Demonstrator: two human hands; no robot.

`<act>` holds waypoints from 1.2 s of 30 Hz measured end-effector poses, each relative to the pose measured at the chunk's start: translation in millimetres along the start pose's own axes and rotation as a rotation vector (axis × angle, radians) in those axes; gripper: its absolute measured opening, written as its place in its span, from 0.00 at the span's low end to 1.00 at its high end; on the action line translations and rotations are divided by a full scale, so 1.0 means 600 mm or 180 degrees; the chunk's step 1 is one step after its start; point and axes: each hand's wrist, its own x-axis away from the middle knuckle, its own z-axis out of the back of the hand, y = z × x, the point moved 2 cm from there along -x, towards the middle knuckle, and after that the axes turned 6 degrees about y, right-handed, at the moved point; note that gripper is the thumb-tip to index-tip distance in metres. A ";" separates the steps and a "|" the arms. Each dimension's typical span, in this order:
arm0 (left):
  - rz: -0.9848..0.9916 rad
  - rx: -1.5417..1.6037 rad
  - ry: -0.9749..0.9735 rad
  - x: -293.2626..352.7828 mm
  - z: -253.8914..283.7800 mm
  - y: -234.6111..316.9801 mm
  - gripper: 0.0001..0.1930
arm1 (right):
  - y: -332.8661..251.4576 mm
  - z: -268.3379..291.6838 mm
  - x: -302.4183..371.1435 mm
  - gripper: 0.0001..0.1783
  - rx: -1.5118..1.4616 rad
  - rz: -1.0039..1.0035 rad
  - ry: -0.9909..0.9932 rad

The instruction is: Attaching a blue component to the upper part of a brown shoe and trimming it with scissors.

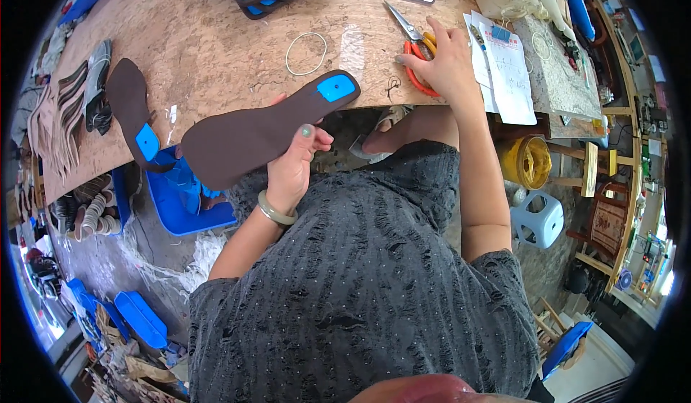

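- There, the left hand (291, 169) gripped the dark-brown insole (245, 140) by its middle, at the front edge of the wooden table (216, 50).
- Right hand (448, 61) curled over the scissors (412, 34); gripping or not, I couldn't tell!
- The insole looked light, flexible; its waist suited holding.
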 end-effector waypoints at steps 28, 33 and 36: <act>0.1121 -0.0289 0.0482 0.014 0.025 -0.022 0.18 | -0.069 0.046 0.038 0.23 -0.5477 -0.1316 -0.0764; 0.1034 -0.0124 0.0386 -0.001 0.040 -0.049 0.18 | -0.144 0.063 0.012 0.25 -0.4469 -0.0750 -0.0663; 0.1014 -0.0161 0.0449 0.005 0.033 -0.044 0.17 | -0.159 0.087 -0.005 0.20 -0.3443 0.0440 0.0239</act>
